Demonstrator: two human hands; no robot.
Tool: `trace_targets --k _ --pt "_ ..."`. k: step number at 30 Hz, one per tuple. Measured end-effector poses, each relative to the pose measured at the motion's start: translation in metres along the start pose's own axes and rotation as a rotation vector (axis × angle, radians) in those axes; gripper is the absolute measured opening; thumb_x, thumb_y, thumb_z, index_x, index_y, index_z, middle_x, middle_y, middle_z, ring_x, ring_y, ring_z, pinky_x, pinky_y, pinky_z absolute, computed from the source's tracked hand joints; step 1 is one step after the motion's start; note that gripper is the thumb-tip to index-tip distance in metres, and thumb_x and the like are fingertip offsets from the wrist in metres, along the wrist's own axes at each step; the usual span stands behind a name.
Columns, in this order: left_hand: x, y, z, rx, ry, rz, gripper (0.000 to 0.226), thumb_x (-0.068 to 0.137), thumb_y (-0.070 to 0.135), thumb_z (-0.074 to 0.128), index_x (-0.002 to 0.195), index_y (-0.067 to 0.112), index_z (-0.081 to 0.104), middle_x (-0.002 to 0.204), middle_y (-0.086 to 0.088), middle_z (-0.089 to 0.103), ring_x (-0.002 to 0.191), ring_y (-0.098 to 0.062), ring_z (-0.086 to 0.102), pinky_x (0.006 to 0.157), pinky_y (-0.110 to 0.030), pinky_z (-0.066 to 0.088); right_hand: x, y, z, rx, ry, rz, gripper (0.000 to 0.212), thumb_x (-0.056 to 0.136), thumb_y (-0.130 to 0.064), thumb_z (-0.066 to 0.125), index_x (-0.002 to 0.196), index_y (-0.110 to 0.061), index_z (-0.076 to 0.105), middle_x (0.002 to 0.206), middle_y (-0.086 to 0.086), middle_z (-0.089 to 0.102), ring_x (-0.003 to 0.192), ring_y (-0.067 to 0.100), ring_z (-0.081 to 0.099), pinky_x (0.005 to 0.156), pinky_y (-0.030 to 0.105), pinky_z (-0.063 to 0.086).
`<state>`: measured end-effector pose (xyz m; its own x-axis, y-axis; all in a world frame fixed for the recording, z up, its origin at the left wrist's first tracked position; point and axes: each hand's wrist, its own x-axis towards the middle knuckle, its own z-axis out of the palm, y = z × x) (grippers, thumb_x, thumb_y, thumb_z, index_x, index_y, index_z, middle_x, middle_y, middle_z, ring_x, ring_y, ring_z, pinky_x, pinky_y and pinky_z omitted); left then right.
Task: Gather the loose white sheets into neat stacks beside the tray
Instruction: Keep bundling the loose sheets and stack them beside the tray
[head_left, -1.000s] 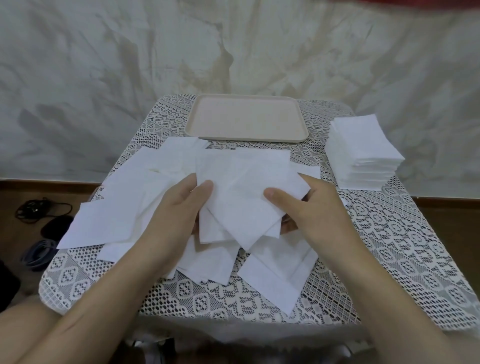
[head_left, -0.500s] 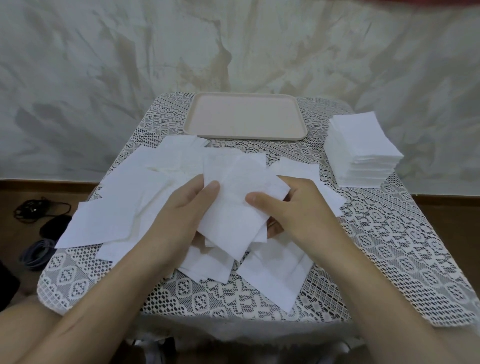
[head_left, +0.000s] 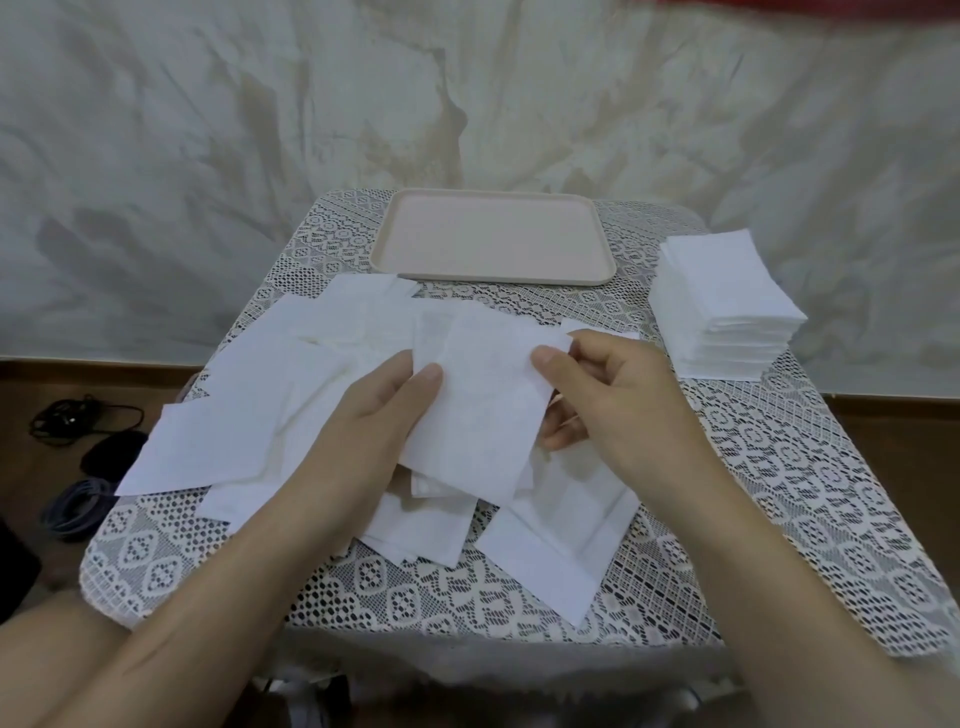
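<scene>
Marbled grey-beige wall (head_left: 208, 130) behind; brown floor (head_left: 909, 441) below it on both sides

Table (head_left: 789, 493): one, covered with a white lace cloth (head_left: 171, 561), carrying the items below

Left hand (head_left: 374, 415): grip pinching the held sheets, thumb flat on top near their left edge, fingers hidden underneath

Right hand (head_left: 613, 395): grip pinching the same bundle at its upper right corner, thumb on top, fingers curled beneath; some fingertips show below the bundle's right edge

Held sheets (head_left: 478, 405): small bundle of white sheets between the two grips, lying over the pile; edges not squared, a lower sheet juts out at the near left corner

Loose sheets (head_left: 249, 415): white, many, overlapping at odd angles; spread under both grips, running well to the left of the left grip and toward the near table edge below the right grip; the leftmost sheet reaches the table's left edge

Tray (head_left: 493, 278): pale pink-beige, rectangular, rounded corners; beyond both grips at the far edge of the table, just past the farthest loose sheets

Stack (head_left: 727, 291): white sheets, squared and tall, to the right of and beyond the right grip, near the tray's right end, not touching it

Cables (head_left: 78, 415): dark, coiled, on the floor far left of the left grip
</scene>
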<state>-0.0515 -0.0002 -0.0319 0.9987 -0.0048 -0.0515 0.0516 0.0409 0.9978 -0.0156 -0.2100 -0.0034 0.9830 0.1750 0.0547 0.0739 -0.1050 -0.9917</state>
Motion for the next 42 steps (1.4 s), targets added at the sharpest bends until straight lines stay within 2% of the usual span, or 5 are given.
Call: trace_targets --k 5,23,29,36,42 --pt "0.0 0.0 0.0 -0.034 -0.03 -0.004 0.034 0.1 0.041 0.055 0.124 0.027 0.075 0.125 -0.01 0.076 0.12 -0.034 0.07 0.11 -0.064 0.047 0.016 -0.005 0.006 -0.128 -0.008 -0.034 0.03 0.1 -0.016 0.063 0.078 0.003 0.057 0.062 0.015 0.064 0.048 0.016 0.061 0.046 0.027 0.051" --pt "0.001 0.016 0.009 -0.239 0.071 -0.009 0.029 0.101 0.01 0.059 0.128 0.014 0.068 0.103 -0.006 0.081 0.088 -0.02 0.079 0.072 -0.034 0.067 0.0 -0.001 0.004 -0.369 -0.108 0.036 0.041 0.081 -0.067 0.073 0.092 -0.028 0.067 0.077 -0.013 0.067 0.055 0.004 0.055 0.06 0.028 0.042" --pt "0.008 0.023 0.001 -0.407 0.108 -0.005 0.042 0.086 0.015 0.072 0.127 0.01 0.066 0.118 -0.01 0.078 0.097 -0.021 0.077 0.081 -0.033 0.065 -0.003 -0.003 -0.002 -0.103 -0.163 0.017 0.029 0.085 -0.032 0.082 0.081 -0.007 0.068 0.061 0.0 0.057 0.052 0.01 0.046 0.053 0.025 0.037" --pt "0.019 0.025 -0.011 -0.002 0.091 0.198 0.029 0.093 -0.005 0.066 0.117 0.011 0.066 0.097 0.005 0.08 0.089 -0.01 0.076 0.073 -0.023 0.061 0.008 -0.002 -0.002 -0.066 0.046 -0.209 0.002 0.099 -0.016 0.066 0.099 -0.018 0.066 0.101 0.001 0.076 0.097 0.02 0.07 0.086 0.044 0.054" --pt "0.019 0.016 -0.004 0.093 0.018 0.181 0.043 0.091 0.011 0.075 0.13 0.019 0.058 0.118 0.003 0.077 0.11 -0.013 0.074 0.087 -0.028 0.06 0.005 0.012 0.012 -0.384 -0.068 -0.128 0.018 0.103 -0.046 0.052 0.109 -0.032 0.042 0.082 -0.009 0.063 0.077 0.0 0.059 0.074 0.028 0.047"
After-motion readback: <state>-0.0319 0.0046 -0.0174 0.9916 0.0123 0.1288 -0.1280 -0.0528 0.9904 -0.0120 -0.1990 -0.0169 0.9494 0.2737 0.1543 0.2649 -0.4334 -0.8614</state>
